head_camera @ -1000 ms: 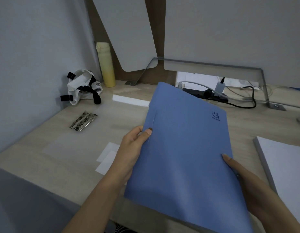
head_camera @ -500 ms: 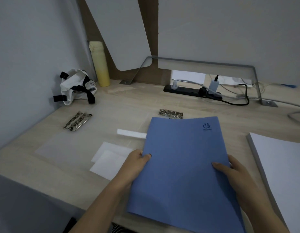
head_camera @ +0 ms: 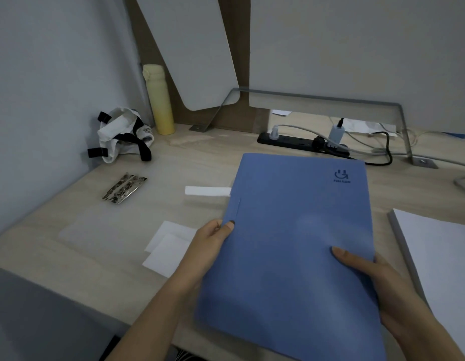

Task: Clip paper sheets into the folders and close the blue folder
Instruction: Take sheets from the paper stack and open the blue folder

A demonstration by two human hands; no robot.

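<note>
Nearest the person, both hands hold the blue folder (head_camera: 299,243), which is closed with its front cover up and a dark printed logo in the far right corner. The left hand (head_camera: 213,243) grips the folder's left edge, thumb pressed on top of the cover and the fingers curled out of sight beneath. The right hand (head_camera: 382,285) grips the right edge in the same way, with its thumb lying flat on the cover. The folder's near end overhangs the front edge of the desk (head_camera: 200,157). Whether its far end rests on the wood or is lifted clear cannot be told. Just left of the left hand, two small white sheets (head_camera: 168,248) lie overlapping on the desk. To the right of the folder sits a thick stack of white paper (head_camera: 445,256), apart from it. Further back, a narrow white strip (head_camera: 208,191) runs up to the folder's left edge, and a pair of metal clips (head_camera: 124,188) lies well to the left. Beyond the folder a black power strip (head_camera: 291,143) carries several plugs and cables. In the far left corner a white bag with black straps (head_camera: 122,136) slumps against the wall beside an upright yellow bottle (head_camera: 160,105).
</note>
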